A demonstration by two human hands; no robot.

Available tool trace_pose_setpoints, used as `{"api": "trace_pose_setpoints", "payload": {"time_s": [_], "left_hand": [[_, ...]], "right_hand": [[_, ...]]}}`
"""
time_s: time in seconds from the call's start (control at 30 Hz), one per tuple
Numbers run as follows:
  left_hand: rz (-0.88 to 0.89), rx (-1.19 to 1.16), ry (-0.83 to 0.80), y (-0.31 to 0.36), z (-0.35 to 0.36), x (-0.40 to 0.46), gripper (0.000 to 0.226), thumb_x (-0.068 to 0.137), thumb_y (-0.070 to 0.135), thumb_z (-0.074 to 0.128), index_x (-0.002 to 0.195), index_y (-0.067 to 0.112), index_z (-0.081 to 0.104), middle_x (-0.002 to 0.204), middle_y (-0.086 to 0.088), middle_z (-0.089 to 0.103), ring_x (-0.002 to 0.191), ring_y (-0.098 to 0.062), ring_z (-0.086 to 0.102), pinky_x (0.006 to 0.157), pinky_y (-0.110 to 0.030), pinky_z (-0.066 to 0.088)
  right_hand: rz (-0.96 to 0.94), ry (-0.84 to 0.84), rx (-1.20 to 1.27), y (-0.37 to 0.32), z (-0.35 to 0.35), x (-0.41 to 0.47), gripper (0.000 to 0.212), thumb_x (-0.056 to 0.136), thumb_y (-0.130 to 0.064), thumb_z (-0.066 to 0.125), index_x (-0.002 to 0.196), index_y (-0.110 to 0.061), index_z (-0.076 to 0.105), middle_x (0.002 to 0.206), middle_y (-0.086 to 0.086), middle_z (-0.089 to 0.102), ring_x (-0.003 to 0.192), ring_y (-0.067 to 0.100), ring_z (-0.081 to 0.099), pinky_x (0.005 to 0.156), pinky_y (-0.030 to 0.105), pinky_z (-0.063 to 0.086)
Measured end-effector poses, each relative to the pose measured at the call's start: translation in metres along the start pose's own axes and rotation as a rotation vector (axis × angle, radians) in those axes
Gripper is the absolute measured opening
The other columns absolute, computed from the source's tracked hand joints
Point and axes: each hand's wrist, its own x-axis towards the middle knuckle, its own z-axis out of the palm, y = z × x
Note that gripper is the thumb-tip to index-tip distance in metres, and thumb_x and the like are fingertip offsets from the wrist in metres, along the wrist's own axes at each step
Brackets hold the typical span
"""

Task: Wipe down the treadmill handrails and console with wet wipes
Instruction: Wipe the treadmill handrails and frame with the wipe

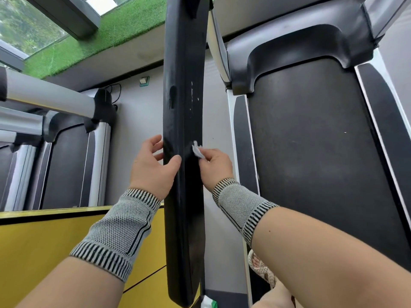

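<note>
Downward from head view: black handrail (183, 121) running lengthwise away from body, long axis near vertical in frame. Left hand (153, 165) steadying rail from left side, thumb across top face, fingers relaxed, grip loose. Right hand (214, 167) pinching crumpled wet wipe (197, 150) against right edge of rail. Unwiped length with white specks lying beyond wipe, so next stroke probably outward along axis. Wipes pack (209, 302) low by floor, contents hidden.
</note>
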Motion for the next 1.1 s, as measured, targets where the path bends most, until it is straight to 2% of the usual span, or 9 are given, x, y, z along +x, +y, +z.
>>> {"api": "trace_pose_setpoints", "payload": {"time_s": [0.1, 0.27, 0.43, 0.53, 0.6, 0.73, 0.93, 1.03, 1.1], "left_hand": [[-0.001, 0.01, -0.007, 0.0, -0.001, 0.0, 0.061, 0.084, 0.021, 0.07, 0.138, 0.022, 0.041, 0.124, 0.01, 0.054, 0.113, -0.01, 0.056, 0.097, -0.04, 0.05], [-0.004, 0.014, -0.003, 0.002, -0.001, -0.001, 0.061, 0.084, 0.021, 0.07, 0.138, 0.021, 0.041, 0.122, 0.011, 0.053, 0.113, -0.009, 0.055, 0.098, -0.04, 0.05], [-0.011, 0.014, -0.007, 0.002, -0.002, 0.0, 0.062, 0.084, 0.021, 0.07, 0.138, 0.021, 0.041, 0.128, 0.007, 0.054, 0.114, -0.01, 0.055, 0.098, -0.039, 0.05], [-0.009, 0.024, -0.002, 0.002, -0.002, 0.0, 0.061, 0.084, 0.021, 0.07, 0.138, 0.021, 0.041, 0.131, 0.005, 0.054, 0.115, -0.011, 0.055, 0.097, -0.038, 0.05], [-0.01, 0.026, -0.001, 0.002, -0.002, 0.0, 0.06, 0.084, 0.021, 0.07, 0.138, 0.022, 0.042, 0.131, 0.005, 0.054, 0.115, -0.011, 0.055, 0.097, -0.039, 0.05], [-0.014, 0.029, -0.003, 0.002, -0.003, 0.0, 0.06, 0.084, 0.021, 0.07, 0.137, 0.022, 0.042, 0.13, 0.006, 0.054, 0.115, -0.01, 0.055, 0.097, -0.038, 0.05], [-0.017, 0.026, 0.008, 0.002, -0.002, -0.001, 0.061, 0.083, 0.022, 0.071, 0.137, 0.022, 0.043, 0.129, 0.006, 0.055, 0.114, -0.009, 0.056, 0.098, -0.039, 0.05], [-0.015, 0.027, 0.003, 0.002, -0.003, 0.0, 0.06, 0.084, 0.021, 0.071, 0.137, 0.022, 0.043, 0.131, 0.005, 0.055, 0.115, -0.011, 0.055, 0.098, -0.038, 0.05], [-0.013, 0.028, 0.004, 0.002, -0.002, 0.001, 0.06, 0.084, 0.021, 0.071, 0.137, 0.021, 0.043, 0.131, 0.005, 0.055, 0.115, -0.011, 0.056, 0.098, -0.037, 0.049]], "right_hand": [[0.132, -0.08, -0.061, 0.024, -0.005, -0.01, 0.029, 0.095, -0.012, 0.048, 0.115, -0.02, 0.068, 0.103, -0.003, 0.07, 0.097, 0.016, 0.065, 0.085, 0.023, 0.05], [-0.037, -0.01, 0.014, 0.003, -0.001, -0.017, 0.028, 0.095, -0.018, 0.052, 0.12, -0.021, 0.065, 0.111, -0.008, 0.06, 0.099, 0.006, 0.056, 0.09, 0.017, 0.044], [0.102, -0.003, -0.056, -0.001, -0.003, 0.012, 0.028, 0.094, -0.014, 0.048, 0.111, -0.019, 0.07, 0.1, -0.001, 0.07, 0.093, 0.016, 0.064, 0.083, 0.026, 0.052], [0.11, -0.033, -0.074, 0.002, -0.004, 0.0, 0.029, 0.095, -0.015, 0.047, 0.114, -0.02, 0.068, 0.1, -0.003, 0.068, 0.093, 0.015, 0.063, 0.077, 0.018, 0.048], [0.006, -0.053, -0.034, -0.001, -0.005, -0.022, 0.03, 0.096, -0.015, 0.048, 0.12, -0.021, 0.064, 0.107, -0.008, 0.061, 0.098, 0.008, 0.058, 0.082, 0.012, 0.045], [-0.175, -0.056, -0.053, -0.007, -0.003, -0.045, 0.031, 0.095, -0.014, 0.051, 0.125, -0.019, 0.061, 0.116, -0.007, 0.056, 0.104, 0.006, 0.053, 0.096, 0.018, 0.046], [-0.187, -0.032, -0.106, -0.022, -0.004, -0.014, 0.033, 0.096, -0.015, 0.05, 0.127, -0.018, 0.06, 0.118, -0.005, 0.056, 0.106, 0.008, 0.053, 0.093, 0.014, 0.04], [-0.163, -0.099, -0.066, -0.002, -0.006, -0.049, 0.031, 0.096, -0.016, 0.051, 0.125, -0.02, 0.061, 0.115, -0.009, 0.056, 0.104, 0.004, 0.053, 0.095, 0.02, 0.047], [-0.165, -0.07, -0.034, -0.003, -0.006, -0.044, 0.03, 0.095, -0.015, 0.052, 0.123, -0.019, 0.063, 0.114, -0.008, 0.057, 0.103, 0.005, 0.054, 0.096, 0.022, 0.048]]}}
